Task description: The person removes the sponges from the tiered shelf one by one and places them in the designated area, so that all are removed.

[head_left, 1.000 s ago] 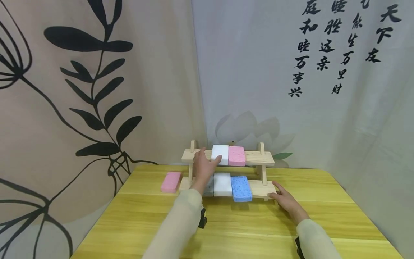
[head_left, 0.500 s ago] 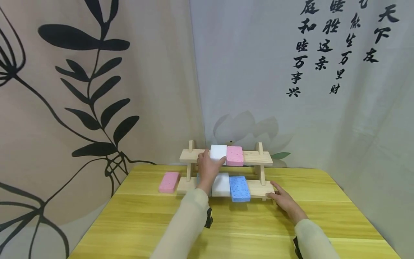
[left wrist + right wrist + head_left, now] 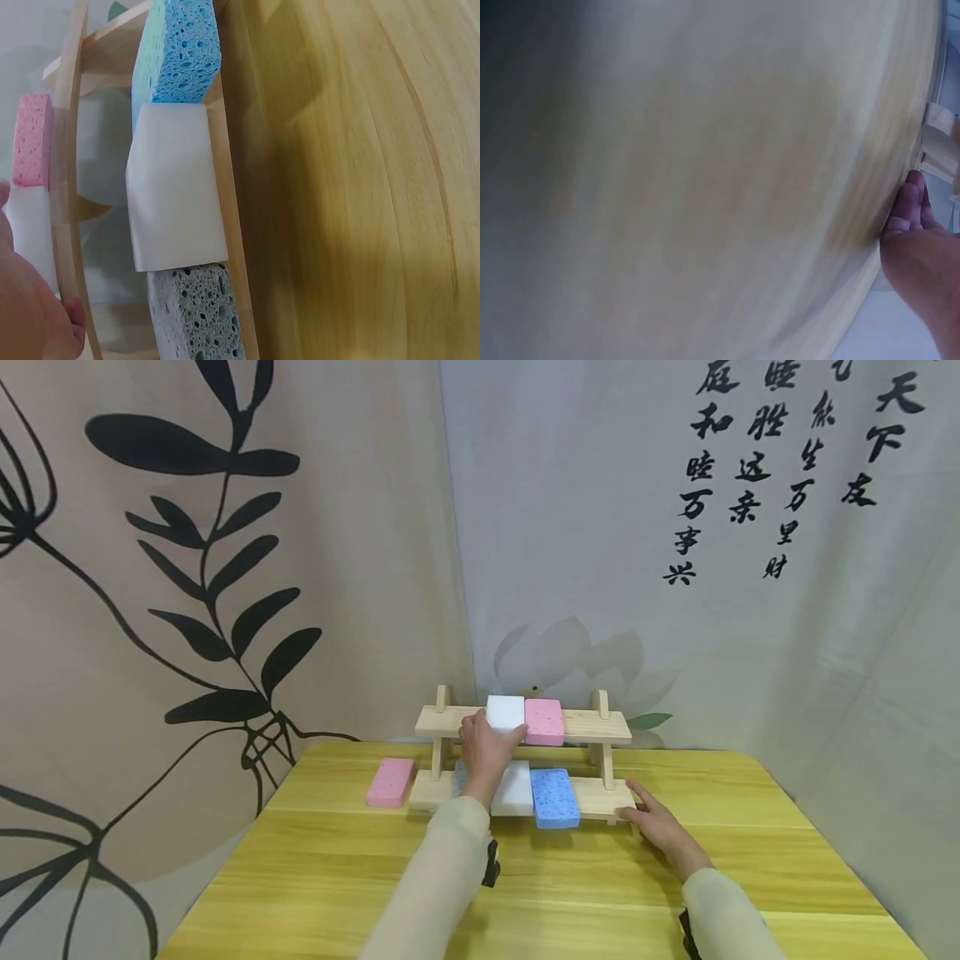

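A small two-tier wooden rack stands at the back of the table. On its upper board sit a white sponge and a pink sponge, side by side. My left hand holds that white sponge, fingers at its left side and thumb by its right front; the fingertips are partly hidden. Below lie a grey sponge, mostly behind the left hand in the head view, another white sponge and a blue sponge. My right hand grips the lower board's right end.
Another pink sponge lies on the yellow wood-grain table, left of the rack. A printed curtain hangs right behind the rack and table.
My left hand has moved slightly right, its spread fingers closing in on the upper white sponge. The right hand stays at the rack's end. The head view has shifted a little.
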`<state>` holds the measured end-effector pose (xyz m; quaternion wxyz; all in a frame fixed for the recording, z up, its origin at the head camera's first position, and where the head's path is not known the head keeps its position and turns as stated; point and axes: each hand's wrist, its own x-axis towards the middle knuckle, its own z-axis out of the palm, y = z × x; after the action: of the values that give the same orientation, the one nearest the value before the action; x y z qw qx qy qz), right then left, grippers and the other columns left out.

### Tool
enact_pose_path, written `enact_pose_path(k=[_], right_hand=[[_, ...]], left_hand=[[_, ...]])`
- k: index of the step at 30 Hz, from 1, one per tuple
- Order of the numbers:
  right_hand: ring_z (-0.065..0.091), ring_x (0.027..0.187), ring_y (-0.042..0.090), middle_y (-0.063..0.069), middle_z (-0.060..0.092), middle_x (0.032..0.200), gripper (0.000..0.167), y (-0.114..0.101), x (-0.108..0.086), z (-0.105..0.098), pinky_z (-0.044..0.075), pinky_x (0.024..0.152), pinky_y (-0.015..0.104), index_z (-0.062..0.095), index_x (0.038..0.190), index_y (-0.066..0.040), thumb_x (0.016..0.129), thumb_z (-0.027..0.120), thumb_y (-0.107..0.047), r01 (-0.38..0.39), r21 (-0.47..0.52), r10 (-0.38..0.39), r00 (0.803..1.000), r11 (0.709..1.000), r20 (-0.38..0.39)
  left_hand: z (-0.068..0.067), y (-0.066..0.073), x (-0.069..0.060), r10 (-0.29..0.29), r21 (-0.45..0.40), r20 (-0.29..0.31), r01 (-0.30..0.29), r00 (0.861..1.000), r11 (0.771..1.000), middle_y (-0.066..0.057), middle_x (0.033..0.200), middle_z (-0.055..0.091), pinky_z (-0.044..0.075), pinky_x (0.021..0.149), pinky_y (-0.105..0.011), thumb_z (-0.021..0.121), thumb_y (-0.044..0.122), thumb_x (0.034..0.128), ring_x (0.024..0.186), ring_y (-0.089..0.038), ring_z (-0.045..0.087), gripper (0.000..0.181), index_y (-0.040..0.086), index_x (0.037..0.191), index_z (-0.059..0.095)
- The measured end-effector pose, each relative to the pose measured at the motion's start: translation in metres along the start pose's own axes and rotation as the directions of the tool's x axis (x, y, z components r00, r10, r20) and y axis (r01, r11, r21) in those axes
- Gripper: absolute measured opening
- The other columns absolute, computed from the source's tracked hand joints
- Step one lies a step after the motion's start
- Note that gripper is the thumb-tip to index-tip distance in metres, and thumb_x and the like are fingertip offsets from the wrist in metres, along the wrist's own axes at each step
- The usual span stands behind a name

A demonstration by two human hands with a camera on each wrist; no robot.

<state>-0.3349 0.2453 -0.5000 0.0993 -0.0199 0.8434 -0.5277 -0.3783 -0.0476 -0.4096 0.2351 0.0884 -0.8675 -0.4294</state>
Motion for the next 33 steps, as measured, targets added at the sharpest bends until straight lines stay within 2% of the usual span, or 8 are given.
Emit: enact_pose_path(k=[6, 11, 16, 24, 29, 33], right_hand=[[0.024, 0.138, 0.054, 0.038, 0.02, 0.153, 0.079, -0.002, -0.002, 0.002, 0.027, 0.109, 0.065, 0.012, 0.16, -0.012, 0.099, 0.058, -0.033, 0.006, -0.012, -0.006, 1.0, 1.0, -0.002], [0.024, 0.139, 0.054, 0.039, 0.019, 0.153, 0.08, -0.002, -0.002, 0.002, 0.027, 0.109, 0.065, 0.013, 0.159, -0.012, 0.098, 0.059, -0.034, 0.003, -0.016, -0.003, 1.0, 1.0, -0.007], [0.024, 0.139, 0.054, 0.039, 0.019, 0.153, 0.08, -0.001, -0.002, 0.002, 0.027, 0.109, 0.065, 0.012, 0.159, -0.012, 0.099, 0.058, -0.036, -0.002, -0.02, 0.002, 1.0, 1.0, -0.001], [0.024, 0.139, 0.053, 0.038, 0.018, 0.154, 0.081, 0.001, 0.0, 0.001, 0.028, 0.109, 0.065, 0.011, 0.16, -0.013, 0.098, 0.058, -0.037, -0.009, -0.015, 0.009, 1.0, 1.0, 0.003], [0.025, 0.138, 0.053, 0.038, 0.019, 0.153, 0.081, -0.002, -0.002, 0.001, 0.028, 0.109, 0.064, 0.012, 0.16, -0.013, 0.098, 0.058, -0.036, -0.011, -0.016, 0.011, 1.0, 1.0, 0.005], [0.03, 0.137, 0.052, 0.039, 0.022, 0.152, 0.08, -0.002, -0.001, 0.0, 0.03, 0.108, 0.063, 0.013, 0.159, -0.012, 0.099, 0.059, -0.036, -0.008, -0.013, 0.008, 1.0, 1.0, -0.002]], left_hand=[[0.0, 0.002, -0.001, -0.008, 0.034, -0.004, 0.008, 1.0, 0.999, -0.017, 0.123, 0.051, 0.046, 0.092, -0.042, 0.083, 0.053, 0.0718, 0.113, -0.03, 0.048, 0.088, 0.0, 0.134, 0.052], [0.001, 0.002, -0.001, -0.021, 0.03, -0.01, 0.022, 1.0, 0.999, -0.015, 0.122, 0.051, 0.046, 0.091, -0.041, 0.083, 0.051, 0.0727, 0.111, -0.029, 0.048, 0.083, 0.001, 0.133, 0.053], [0.0, 0.001, 0.0, -0.02, -0.002, -0.025, 0.02, 0.999, 1.0, -0.016, 0.121, 0.052, 0.045, 0.092, -0.042, 0.083, 0.045, 0.074, 0.11, -0.03, 0.049, 0.078, -0.001, 0.131, 0.055], [-0.004, -0.004, 0.003, -0.013, -0.07, -0.021, 0.011, 1.0, 0.997, -0.019, 0.126, 0.049, 0.043, 0.098, -0.044, 0.084, 0.04, 0.0743, 0.116, -0.032, 0.046, 0.082, -0.004, 0.135, 0.052], [-0.011, -0.006, 0.004, 0.012, -0.109, -0.031, -0.015, 0.999, 0.994, -0.019, 0.125, 0.049, 0.043, 0.094, -0.045, 0.085, 0.034, 0.0748, 0.114, -0.032, 0.046, 0.077, -0.003, 0.134, 0.052], [-0.019, -0.004, 0.005, 0.019, -0.114, -0.016, -0.02, 1.0, 0.993, -0.017, 0.126, 0.048, 0.044, 0.093, -0.044, 0.084, 0.037, 0.0755, 0.113, -0.03, 0.045, 0.079, -0.001, 0.136, 0.051]])
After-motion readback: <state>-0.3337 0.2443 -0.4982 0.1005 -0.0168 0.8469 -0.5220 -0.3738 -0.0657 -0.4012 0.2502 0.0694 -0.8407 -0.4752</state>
